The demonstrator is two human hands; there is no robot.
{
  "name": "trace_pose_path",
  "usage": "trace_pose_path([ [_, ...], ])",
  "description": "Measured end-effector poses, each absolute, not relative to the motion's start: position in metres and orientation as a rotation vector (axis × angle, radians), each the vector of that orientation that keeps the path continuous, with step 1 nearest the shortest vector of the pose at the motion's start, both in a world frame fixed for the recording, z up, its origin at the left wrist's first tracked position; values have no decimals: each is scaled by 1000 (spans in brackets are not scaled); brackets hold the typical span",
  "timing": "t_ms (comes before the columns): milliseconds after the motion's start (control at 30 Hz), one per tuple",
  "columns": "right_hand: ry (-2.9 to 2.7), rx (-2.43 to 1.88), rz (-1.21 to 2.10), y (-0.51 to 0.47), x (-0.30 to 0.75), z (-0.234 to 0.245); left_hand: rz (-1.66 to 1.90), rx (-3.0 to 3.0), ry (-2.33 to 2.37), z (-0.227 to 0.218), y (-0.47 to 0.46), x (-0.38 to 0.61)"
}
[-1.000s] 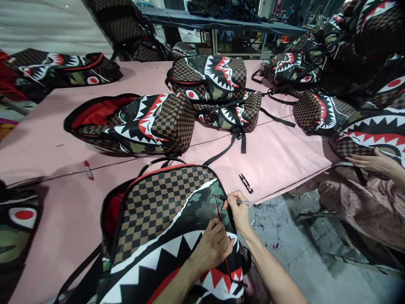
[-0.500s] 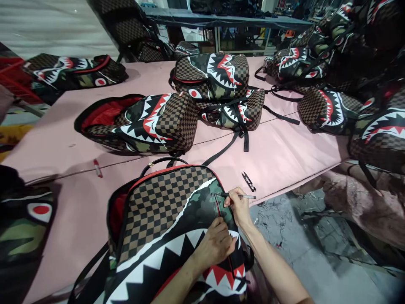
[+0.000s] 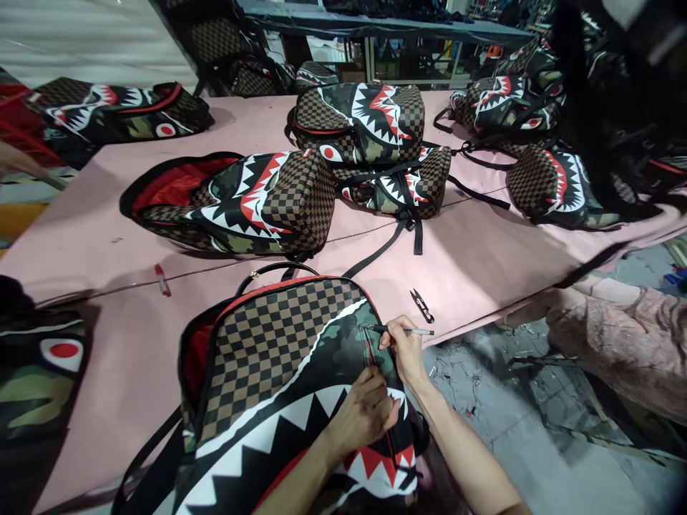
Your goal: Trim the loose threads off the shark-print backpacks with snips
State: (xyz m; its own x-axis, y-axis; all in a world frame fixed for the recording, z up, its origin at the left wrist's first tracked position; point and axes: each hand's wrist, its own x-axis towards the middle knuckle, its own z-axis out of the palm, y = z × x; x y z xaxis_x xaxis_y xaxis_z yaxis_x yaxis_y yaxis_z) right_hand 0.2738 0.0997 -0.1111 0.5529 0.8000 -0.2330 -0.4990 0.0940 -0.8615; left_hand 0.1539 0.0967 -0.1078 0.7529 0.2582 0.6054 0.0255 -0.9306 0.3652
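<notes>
A backpack (image 3: pixel 279 372) with a brown checker, camouflage and shark-mouth print lies in front of me on the pink table (image 3: pixel 472 265). My right hand (image 3: pixel 405 350) holds a thin pen (image 3: pixel 411 330), its tip at the top of the backpack's side zipper pocket. My left hand (image 3: pixel 365 415) presses on the backpack just below that pocket, fingers curled at the zipper edge. The main compartment is open at the left, showing red lining.
Small black thread snips (image 3: pixel 422 305) lie on the table just beyond my right hand. A red marker (image 3: pixel 161 279) lies to the left. Several more shark-print backpacks (image 3: pixel 241 204) cover the table's middle, back and right. Pink cloth (image 3: pixel 617 336) hangs at the right over the littered floor.
The co-worker's hand seen at the right edge one second ago is gone, and the backpack near it has been taken away. My hands and pen stay at the zipper pocket.
</notes>
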Motion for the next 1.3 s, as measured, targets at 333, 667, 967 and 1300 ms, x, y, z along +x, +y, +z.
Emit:
trace_pose_path([
  [333, -437, -1194, 1030, 105, 270, -114, 1049, 2624, 247, -115, 99, 156],
  [667, -361, -1165, 986, 104, 273, -119, 1055, 2618, 252, -119, 96, 153],
  [967, -548, -1315, 984, 106, 274, -116, 1064, 2607, 259, -127, 98, 156],
  [1300, -1963, -1176, -124, 85, 238, -52, 428, 1385, 762, -53, 97, 96],
])
